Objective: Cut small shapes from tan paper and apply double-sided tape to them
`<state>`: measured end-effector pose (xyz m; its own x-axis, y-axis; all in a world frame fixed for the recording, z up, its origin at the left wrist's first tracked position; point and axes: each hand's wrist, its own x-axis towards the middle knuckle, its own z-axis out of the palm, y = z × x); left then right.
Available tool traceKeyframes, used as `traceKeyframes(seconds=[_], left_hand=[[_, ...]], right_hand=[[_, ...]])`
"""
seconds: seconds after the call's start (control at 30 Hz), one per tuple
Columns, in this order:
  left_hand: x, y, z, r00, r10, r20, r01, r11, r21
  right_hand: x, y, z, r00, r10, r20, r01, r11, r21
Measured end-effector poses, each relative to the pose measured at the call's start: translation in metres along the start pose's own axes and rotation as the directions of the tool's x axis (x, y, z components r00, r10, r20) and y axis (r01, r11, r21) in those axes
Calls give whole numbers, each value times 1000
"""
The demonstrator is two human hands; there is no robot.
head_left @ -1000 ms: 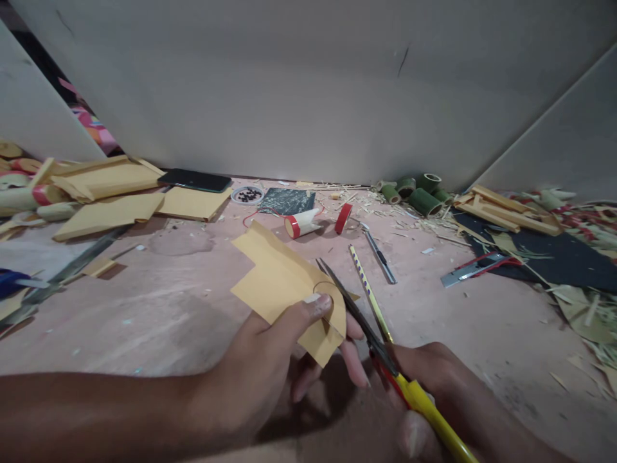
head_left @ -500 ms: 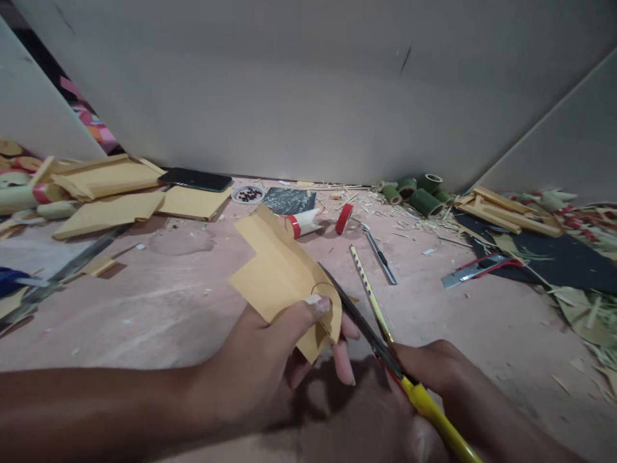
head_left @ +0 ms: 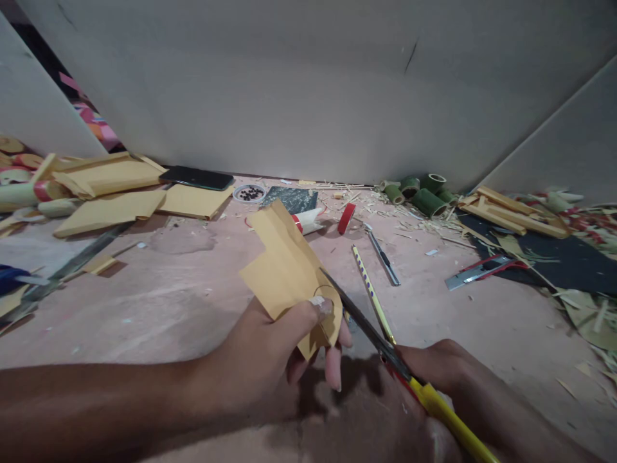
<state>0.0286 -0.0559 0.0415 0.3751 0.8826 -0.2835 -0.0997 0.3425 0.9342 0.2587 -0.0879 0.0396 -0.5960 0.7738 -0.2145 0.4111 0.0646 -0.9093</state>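
My left hand [head_left: 274, 347] pinches a piece of tan card [head_left: 284, 270], thumb on top and fingers beneath. The card has a notched left side, a rounded right end and a curved line drawn near the thumb. My right hand [head_left: 443, 379] grips scissors [head_left: 376, 334] with yellow handles and dark blades. Their blade tips point up and left, touching or very close to the card's right edge. Whether the card lies between the blades is hard to see. A yellow patterned pencil [head_left: 370, 289] lies just beyond the scissors.
Behind the hands are a red tape roll [head_left: 346, 218], a slim cutter [head_left: 383, 257] and a dish of dark beads [head_left: 249, 193]. A red cutter [head_left: 482, 270] and green bamboo pieces [head_left: 429, 200] lie right. A black phone [head_left: 196, 178] and folded tan card [head_left: 110, 209] sit left.
The card has tilted a little and shifted right in my left hand. The scissors have moved slightly right and down, their tips still by the card's edge.
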Motion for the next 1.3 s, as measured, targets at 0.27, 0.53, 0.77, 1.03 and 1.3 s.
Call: traceKeyframes(seconds=[0.27, 0.53, 0.77, 1.03, 1.3], left_hand=[[0, 0, 0, 998, -53, 30, 54, 998, -24], [-2, 3, 0, 995, -86, 47, 88, 995, -41], [-1, 0, -5, 998, -11, 65, 10, 1000, 7], [1, -1, -10, 992, 61, 107, -69, 995, 73], [1, 0, -7, 994, 67, 83, -73, 995, 75]], right_hand=[[1, 2, 1, 999, 18, 29, -19, 999, 32], [-1, -7, 0, 999, 43, 11, -44, 998, 37], [-1, -10, -1, 1000, 26, -3, -26, 999, -19], [-4, -14, -3, 995, 7, -104, -16, 997, -79], [-8, -10, -1, 994, 68, -91, -70, 997, -24]])
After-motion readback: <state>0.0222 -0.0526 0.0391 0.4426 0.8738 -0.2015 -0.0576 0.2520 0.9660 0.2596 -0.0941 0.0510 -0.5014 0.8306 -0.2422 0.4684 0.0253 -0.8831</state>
